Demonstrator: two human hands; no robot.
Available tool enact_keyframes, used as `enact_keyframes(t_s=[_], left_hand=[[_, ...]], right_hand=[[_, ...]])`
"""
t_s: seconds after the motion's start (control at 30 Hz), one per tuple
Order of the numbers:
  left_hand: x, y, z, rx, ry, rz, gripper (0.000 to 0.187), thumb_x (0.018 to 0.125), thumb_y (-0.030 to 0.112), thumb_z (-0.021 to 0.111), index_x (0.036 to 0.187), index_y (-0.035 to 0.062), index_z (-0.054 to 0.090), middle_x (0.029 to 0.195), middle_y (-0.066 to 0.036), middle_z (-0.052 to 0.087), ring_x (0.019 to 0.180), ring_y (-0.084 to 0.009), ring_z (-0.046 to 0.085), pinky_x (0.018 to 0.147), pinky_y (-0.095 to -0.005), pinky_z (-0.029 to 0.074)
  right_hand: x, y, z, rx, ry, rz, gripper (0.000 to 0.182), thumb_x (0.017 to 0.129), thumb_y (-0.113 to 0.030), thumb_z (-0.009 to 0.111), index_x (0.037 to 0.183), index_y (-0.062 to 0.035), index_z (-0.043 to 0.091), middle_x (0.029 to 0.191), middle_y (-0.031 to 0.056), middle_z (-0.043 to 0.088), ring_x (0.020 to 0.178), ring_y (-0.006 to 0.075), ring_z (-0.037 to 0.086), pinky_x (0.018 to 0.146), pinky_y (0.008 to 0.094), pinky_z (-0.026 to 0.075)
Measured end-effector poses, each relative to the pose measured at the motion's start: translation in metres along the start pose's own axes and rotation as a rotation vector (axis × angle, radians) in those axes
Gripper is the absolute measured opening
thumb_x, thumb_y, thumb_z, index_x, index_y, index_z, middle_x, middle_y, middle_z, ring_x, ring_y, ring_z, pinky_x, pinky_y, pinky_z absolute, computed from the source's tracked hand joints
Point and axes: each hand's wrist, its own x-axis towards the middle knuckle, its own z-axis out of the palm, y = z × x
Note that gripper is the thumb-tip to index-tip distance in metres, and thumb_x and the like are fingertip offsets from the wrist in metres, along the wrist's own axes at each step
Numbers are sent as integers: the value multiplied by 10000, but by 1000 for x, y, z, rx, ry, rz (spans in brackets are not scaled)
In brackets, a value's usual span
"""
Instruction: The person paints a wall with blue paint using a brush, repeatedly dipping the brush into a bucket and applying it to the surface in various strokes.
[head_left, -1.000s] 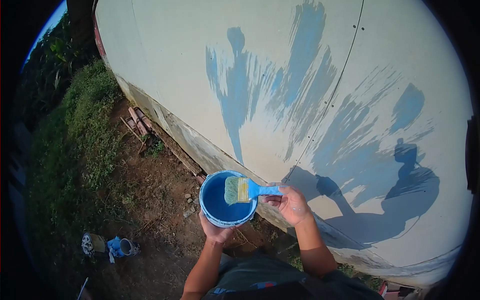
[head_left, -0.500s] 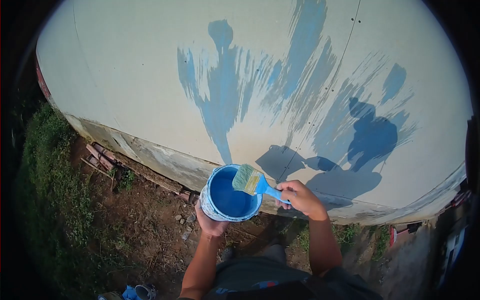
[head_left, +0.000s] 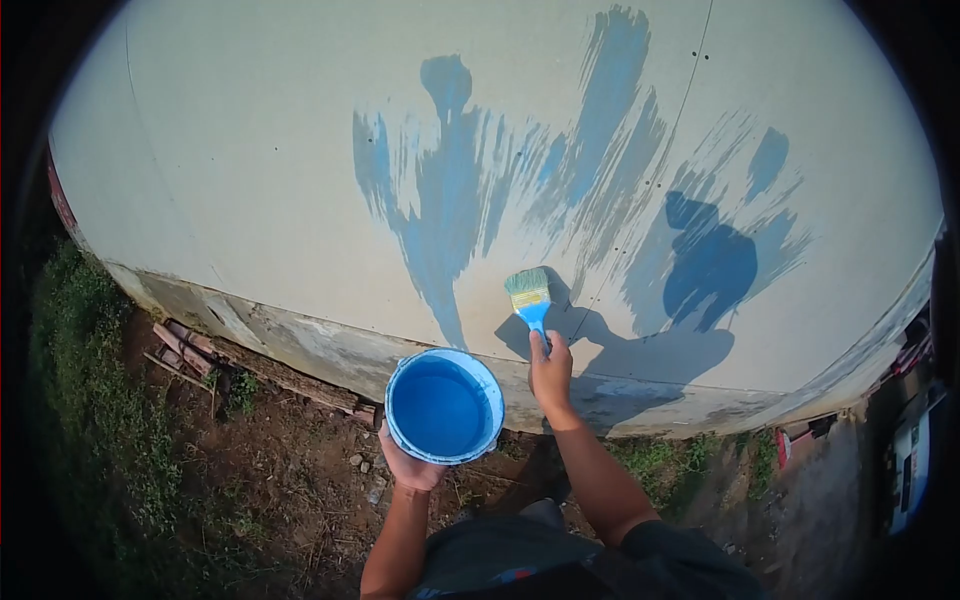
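Observation:
My left hand [head_left: 412, 464] is closed around the lower side of a paint bucket [head_left: 492, 392], its rim smeared with pale blue. Blue paint [head_left: 438, 408] lies inside. To the right and a little higher, my right hand [head_left: 551, 380] grips the handle of a wide paintbrush [head_left: 530, 297] with a blue handle and pale bristles pointing up. The bristles overlap the lower part of a cream wall [head_left: 270, 210] in this view. Streaky blue strokes [head_left: 440, 205] spread over that wall in front of me, and shadows fall across it.
Broken bricks or tiles and wood pieces [head_left: 190, 350] lie along the wall's base at the left. Grass [head_left: 90, 430] grows beside bare brown soil [head_left: 270, 460] with small stones. A white vehicle [head_left: 912, 465] shows at the far right edge.
The brush has moved from over the bucket's rim up and right toward the wall, its bristles turning upward. The bucket appears slightly lower and further left.

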Motion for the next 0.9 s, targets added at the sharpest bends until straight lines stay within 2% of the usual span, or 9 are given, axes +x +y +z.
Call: enact_keyframes(t_s=[0.07, 0.1, 0.33, 0.4, 0.57, 0.63, 0.8, 0.83, 0.9], left_hand=[[-6, 8, 2, 5, 66, 70, 741, 1087, 624, 444, 1595, 92, 532, 1586, -163, 582, 1400, -374, 602, 1163, -569, 531], [-9, 11, 2, -3, 57, 85, 724, 1115, 652, 472, 1578, 99, 539, 1587, -146, 583, 1407, -377, 608, 1141, -570, 570], [-31, 30, 0, -14, 115, 105, 719, 1093, 611, 434, 1562, 77, 543, 1542, -166, 603, 1361, -371, 626, 1102, -573, 578], [-35, 33, -2, 15, 95, 103, 710, 1100, 601, 437, 1559, 69, 538, 1534, -168, 609, 1358, -376, 631, 1102, -582, 580], [-45, 36, -6, 40, 82, 99, 700, 1108, 585, 440, 1556, 55, 534, 1529, -173, 613, 1352, -383, 640, 1094, -581, 591], [-48, 37, -8, 42, 81, 95, 700, 1108, 582, 440, 1555, 51, 535, 1531, -176, 611, 1349, -384, 643, 1088, -575, 598], [-52, 39, -12, 41, 77, 102, 698, 1109, 574, 441, 1552, 43, 536, 1535, -183, 607, 1342, -387, 651, 1074, -559, 614], [-54, 40, -13, 39, 76, 109, 698, 1109, 572, 441, 1552, 41, 536, 1536, -185, 607, 1341, -388, 652, 1071, -556, 618], [-58, 42, -15, 31, 63, 113, 711, 1104, 587, 439, 1555, 47, 538, 1540, -179, 606, 1348, -386, 646, 1087, -561, 604]], right_hand=[[11, 30, 25, -98, 178, -120, 374, 1103, -345, 691, 1047, 25, 694, 825, 207, 664, 770, 431, 639, 714, 463, 499], [13, 37, 28, -123, 156, -25, 346, 1105, -311, 677, 1061, 29, 722, 866, 228, 688, 846, 444, 673, 750, 472, 513], [-28, 77, 32, -108, 60, 353, 331, 1095, -278, 671, 1034, 42, 731, 887, 232, 699, 846, 419, 687, 771, 520, 511], [-39, 84, 39, 55, 225, 567, 348, 1085, -253, 673, 952, 64, 728, 762, 151, 646, 723, 282, 628, 706, 463, 473], [1, 37, 77, 72, 232, 469, 309, 1076, -197, 669, 955, 81, 729, 753, 148, 653, 701, 265, 582, 675, 464, 442], [7, -27, 83, 93, 189, 373, 266, 1077, -187, 655, 1005, 60, 723, 857, 267, 705, 825, 464, 691, 767, 537, 498], [3, -98, 66, 49, 94, 115, 253, 1077, -180, 650, 1011, 54, 719, 869, 272, 711, 841, 486, 692, 763, 542, 499], [3, -99, 59, 29, 91, 14, 247, 1078, -178, 648, 1014, 50, 719, 875, 274, 712, 850, 495, 691, 763, 546, 499], [9, -55, 44, -27, 122, 43, 249, 1078, -185, 652, 1022, 47, 720, 886, 276, 716, 856, 505, 689, 762, 553, 500]])
